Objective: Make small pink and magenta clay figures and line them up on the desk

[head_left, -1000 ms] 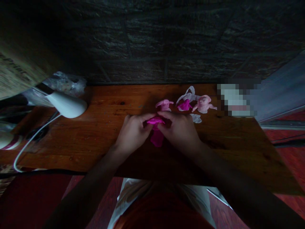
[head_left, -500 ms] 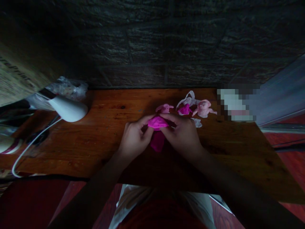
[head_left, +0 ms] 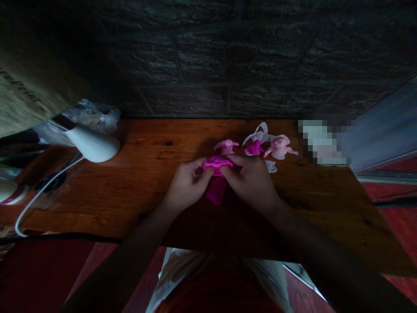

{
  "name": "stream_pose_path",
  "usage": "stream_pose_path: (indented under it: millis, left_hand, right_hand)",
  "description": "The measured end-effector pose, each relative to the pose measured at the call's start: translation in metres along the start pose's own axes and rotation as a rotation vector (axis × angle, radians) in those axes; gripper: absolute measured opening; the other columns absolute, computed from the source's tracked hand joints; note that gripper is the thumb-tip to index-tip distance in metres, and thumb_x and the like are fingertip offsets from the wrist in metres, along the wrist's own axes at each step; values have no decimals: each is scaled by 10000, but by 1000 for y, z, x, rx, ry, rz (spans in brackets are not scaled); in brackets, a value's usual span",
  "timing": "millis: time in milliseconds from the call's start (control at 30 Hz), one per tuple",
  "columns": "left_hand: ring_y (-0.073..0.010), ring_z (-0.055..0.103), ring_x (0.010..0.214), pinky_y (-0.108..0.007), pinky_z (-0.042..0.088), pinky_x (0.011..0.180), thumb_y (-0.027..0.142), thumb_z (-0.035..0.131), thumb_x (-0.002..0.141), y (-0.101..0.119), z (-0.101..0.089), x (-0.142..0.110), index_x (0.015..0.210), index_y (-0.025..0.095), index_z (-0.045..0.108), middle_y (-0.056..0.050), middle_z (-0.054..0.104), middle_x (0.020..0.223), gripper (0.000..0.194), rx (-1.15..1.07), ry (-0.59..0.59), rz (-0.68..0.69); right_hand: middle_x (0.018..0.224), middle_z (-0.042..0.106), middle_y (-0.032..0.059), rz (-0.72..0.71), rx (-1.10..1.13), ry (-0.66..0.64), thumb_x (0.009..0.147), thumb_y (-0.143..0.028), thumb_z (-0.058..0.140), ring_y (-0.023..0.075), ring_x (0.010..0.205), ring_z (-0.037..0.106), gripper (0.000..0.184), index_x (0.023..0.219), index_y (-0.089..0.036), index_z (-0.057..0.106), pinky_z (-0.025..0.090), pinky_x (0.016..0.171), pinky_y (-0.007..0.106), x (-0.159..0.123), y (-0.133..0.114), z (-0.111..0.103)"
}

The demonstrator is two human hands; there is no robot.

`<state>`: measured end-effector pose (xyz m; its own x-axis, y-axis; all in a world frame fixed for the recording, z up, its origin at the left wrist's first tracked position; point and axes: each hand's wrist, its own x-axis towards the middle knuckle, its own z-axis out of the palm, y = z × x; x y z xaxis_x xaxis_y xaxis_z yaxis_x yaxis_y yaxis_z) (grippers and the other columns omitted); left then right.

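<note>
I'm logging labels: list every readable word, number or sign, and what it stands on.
"ePrint", its start unclear at the left edge, on the broad tan cardboard-like surface; the mark after it is blurred.
Pale pixelated patch, right: unreadable.
Held bright magenta, soft-looking piece: no lettering visible.

The hands (head_left: 188, 186) cover part of the bright pink piece (head_left: 217, 162), and most of their own fingertips are hidden. Coarse pixels mask an object (head_left: 321, 140) at the right of the surface (head_left: 325, 200). The left edge cuts off the printed box (head_left: 26, 98), clipping its lettering.
</note>
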<state>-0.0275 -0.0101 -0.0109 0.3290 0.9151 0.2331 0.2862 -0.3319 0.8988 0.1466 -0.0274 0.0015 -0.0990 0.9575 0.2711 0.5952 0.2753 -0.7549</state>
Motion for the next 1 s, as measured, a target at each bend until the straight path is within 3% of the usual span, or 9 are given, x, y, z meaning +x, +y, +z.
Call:
stream_pose_path:
  millis: [100, 233, 333, 467, 633, 767, 867, 1000]
  left_hand:
    - [-157, 672, 616, -241, 532, 626, 259, 540, 942, 0, -3, -1, 784, 170, 739, -25, 750, 685, 268, 140, -13, -7]
    - [-113, 518, 477, -214, 377, 500, 215, 547, 898, 4, -8, -3, 673, 167, 699, 21, 609, 522, 276, 363, -27, 13]
    - [-89, 432, 436, -215, 317, 483, 219, 579, 867, 7, -11, -2, 646, 158, 689, 46, 530, 473, 255, 438, -27, 56]
    - [-105, 535, 478, -211, 406, 510, 235, 591, 878, 5, -16, -1, 709, 165, 724, 23, 647, 548, 227, 342, -41, 20]
    - [-146, 671, 604, -222, 519, 559, 230, 632, 874, 2, -18, 1, 757, 177, 751, -22, 753, 681, 175, 158, -50, -18]
    - [-169, 729, 703, -246, 589, 640, 283, 652, 906, 4, -15, 0, 885, 167, 795, -40, 800, 800, 185, -9, -65, -47]
    - [-177, 757, 726, -258, 610, 700, 278, 640, 930, 4, -14, -2, 968, 173, 820, -32, 814, 813, 212, 70, -67, -30]
    - [-201, 801, 810, -276, 626, 793, 282, 719, 895, 2, -16, -4, 1060, 207, 832, -39, 850, 990, 214, 218, 29, 44]
  right_hand:
    - [819, 815, 71, -54, -43, -28, 895, -195, 587, 190, 662, 709, 215, 886, -163, 799, 494, 660, 297, -1, 0, 2]
    - [1129, 815, 152, -227, -125, -37, 870, -124, 633, 272, 976, 774, 353, 1199, -121, 762, 563, 875, 377, -1, 2, 3]
    - [1115, 823, 105, -359, -76, -86, 888, -104, 650, 234, 1000, 772, 299, 1158, -157, 767, 568, 887, 334, 0, 6, -1]
    - [1021, 837, 69, -398, -18, -111, 949, -194, 672, 192, 865, 775, 236, 1168, -171, 754, 567, 774, 290, 1, 9, -8]
    - [1137, 821, 82, -429, -40, -49, 977, -268, 679, 206, 986, 773, 236, 1189, -188, 746, 559, 873, 305, 2, 7, -7]
    - [881, 825, 36, -340, -130, -37, 1005, -231, 602, 170, 758, 750, 168, 1019, -190, 765, 518, 718, 260, 4, 6, -5]
    - [757, 791, 37, -318, -195, -48, 1004, -223, 578, 157, 626, 691, 197, 930, -171, 753, 468, 635, 257, 4, 8, -5]
    - [838, 820, 60, -304, -164, -74, 979, -202, 597, 178, 686, 733, 177, 1017, -158, 764, 507, 672, 270, 4, 11, -5]
